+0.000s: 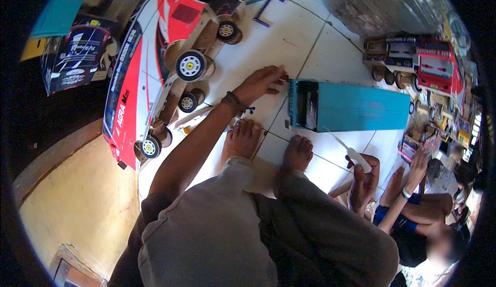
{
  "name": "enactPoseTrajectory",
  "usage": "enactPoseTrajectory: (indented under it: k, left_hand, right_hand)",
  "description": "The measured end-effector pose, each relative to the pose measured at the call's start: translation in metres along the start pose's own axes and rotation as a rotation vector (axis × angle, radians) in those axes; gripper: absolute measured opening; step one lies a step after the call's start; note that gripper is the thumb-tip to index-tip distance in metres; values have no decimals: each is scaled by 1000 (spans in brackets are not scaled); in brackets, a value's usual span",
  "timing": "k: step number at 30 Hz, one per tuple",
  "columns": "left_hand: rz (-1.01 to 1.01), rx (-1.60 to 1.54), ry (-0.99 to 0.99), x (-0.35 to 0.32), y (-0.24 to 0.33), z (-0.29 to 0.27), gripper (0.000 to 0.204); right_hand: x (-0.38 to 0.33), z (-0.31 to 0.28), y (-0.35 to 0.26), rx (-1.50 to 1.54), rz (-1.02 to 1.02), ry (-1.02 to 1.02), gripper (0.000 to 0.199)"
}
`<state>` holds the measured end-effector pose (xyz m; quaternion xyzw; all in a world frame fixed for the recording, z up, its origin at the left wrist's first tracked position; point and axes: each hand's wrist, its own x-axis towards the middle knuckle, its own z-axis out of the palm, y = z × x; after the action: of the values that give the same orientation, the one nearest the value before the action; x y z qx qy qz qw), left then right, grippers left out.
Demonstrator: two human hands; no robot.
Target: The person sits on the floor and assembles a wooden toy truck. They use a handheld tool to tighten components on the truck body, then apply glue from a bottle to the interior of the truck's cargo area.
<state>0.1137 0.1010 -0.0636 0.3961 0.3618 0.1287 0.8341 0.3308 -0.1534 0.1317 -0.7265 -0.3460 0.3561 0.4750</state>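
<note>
My left hand [262,85], with a dark bracelet at the wrist, reaches over the floor tiles just left of a long teal box [361,107]. Its fingers are stretched out and slightly bent, with nothing seen in them. The teal box lies lengthwise on the floor beyond my feet, its dark, framed end facing left. On the near side of it, my right hand [365,184] is closed around a small white squeeze bottle [360,159]. The bottle's long thin nozzle slants up and left toward the box.
A large red-and-white toy bus [139,80] with wheels stands at left, beside another dark toy vehicle [80,54]. Blue bracket-shaped frames [268,12] lie at the far side. Several toy trucks [436,64] crowd the right, near clear plastic wrapping [382,2]. Another person [413,214] sits at right.
</note>
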Motion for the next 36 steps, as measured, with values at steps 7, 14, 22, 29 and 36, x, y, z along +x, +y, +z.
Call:
enactPoseTrajectory:
  k: [7,14,22,29,36]
  left_hand:
    - [-188,-115,-9,-63,-13,26,35]
    - [-229,-104,-28,-89,-15,50,36]
    - [-282,52,73,-91,-4,53,37]
    - [-280,7,87,-89,-8,52,37]
    - [-274,1,90,-89,-9,51,35]
  right_hand:
    - [-6,11,0,-511,-379,-35,26]
    - [1,21,20,-612,-686,-103,37]
    - [-6,30,37,-576,-729,-170,52]
    - [0,42,45,-526,-772,-209,62]
    - [5,48,49,-517,-819,-231,58]
